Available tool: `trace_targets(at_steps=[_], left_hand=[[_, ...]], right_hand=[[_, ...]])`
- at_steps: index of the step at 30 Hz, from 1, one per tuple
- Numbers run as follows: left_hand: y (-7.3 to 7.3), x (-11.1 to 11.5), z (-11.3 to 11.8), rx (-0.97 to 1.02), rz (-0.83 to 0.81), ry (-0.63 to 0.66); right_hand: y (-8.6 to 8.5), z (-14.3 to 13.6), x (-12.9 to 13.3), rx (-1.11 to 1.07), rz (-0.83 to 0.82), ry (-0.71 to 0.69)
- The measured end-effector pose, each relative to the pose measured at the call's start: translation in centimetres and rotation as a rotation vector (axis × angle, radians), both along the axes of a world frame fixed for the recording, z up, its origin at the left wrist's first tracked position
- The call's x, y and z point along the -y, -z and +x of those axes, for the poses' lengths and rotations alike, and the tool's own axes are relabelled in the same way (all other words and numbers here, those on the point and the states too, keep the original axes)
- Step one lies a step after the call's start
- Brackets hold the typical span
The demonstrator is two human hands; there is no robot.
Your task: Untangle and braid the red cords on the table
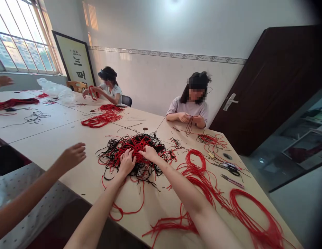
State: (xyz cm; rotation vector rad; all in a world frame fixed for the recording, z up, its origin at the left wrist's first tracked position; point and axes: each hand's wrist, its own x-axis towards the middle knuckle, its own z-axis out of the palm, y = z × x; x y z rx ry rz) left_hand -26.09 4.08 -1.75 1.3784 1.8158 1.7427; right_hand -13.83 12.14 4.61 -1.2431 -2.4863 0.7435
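A tangled heap of red and black cords lies on the table in front of me. My left hand rests on the heap's near side, fingers spread over the red cords. Just to its right, my right hand reaches into the heap with thumb and fingertips drawn together; what they pinch is too small to make out. Loose red cord trails from the heap toward the table's near edge. Short red and black snippets are scattered at the heap's right side.
Red cord bundles and a large red coil lie at right, near black scissors and a cutter. Another person's arm reaches in from the left. Two people sit across the table, handling cords.
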Motion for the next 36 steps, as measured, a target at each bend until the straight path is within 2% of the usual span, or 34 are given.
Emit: trace_targets(at_steps=[3, 6, 8, 11, 14, 17, 20, 24, 28, 31, 34, 36], left_hand=[[1.2, -0.1, -0.4, -0.028, 0.014, -0.03], [1.9, -0.4, -0.7, -0.084, 0.001, -0.071], [2.3, -0.7, -0.8, -0.129, -0.02, -0.102], [2.8, -0.9, -0.8, -0.199, -0.065, -0.149], [3.2, -1.0, -0.9, -0.299, -0.131, -0.187], [3.3, -1.1, -1.0, -0.425, -0.195, -0.228], [3.3, -1.2, -1.1, -0.535, -0.233, -0.28], [3.2, -1.2, -1.1, -0.64, -0.255, -0.33], [3.2, -1.3, -1.2, -0.693, -0.259, -0.359], [3.1, -1.4, -1.3, -0.699, -0.263, -0.368], [3.0, -1.4, -1.5, -0.682, -0.269, -0.368], [2.9, -1.4, -1.6, -0.662, -0.271, -0.366]], right_hand=[[-0.3, -0.7, -0.7, -0.047, -0.011, 0.013], [-2.4, -0.9, -2.3, -0.162, -0.023, 0.048], [-4.9, -0.7, -3.7, -0.269, -0.034, 0.086], [-9.7, -0.2, -5.6, -0.445, -0.028, 0.146], [-14.8, 0.5, -6.6, -0.599, 0.037, 0.206], [-19.1, 1.1, -7.1, -0.72, 0.125, 0.232], [-22.4, 1.7, -7.5, -0.884, 0.232, 0.223], [-25.8, 3.1, -7.8, -0.997, 0.352, 0.282], [-28.1, 5.1, -7.7, -0.958, 0.438, 0.322], [-28.9, 6.0, -7.9, -0.936, 0.417, 0.264], [-28.3, 6.3, -8.7, -0.867, 0.401, 0.209], [-26.8, 6.2, -9.3, -0.786, 0.434, 0.182]])
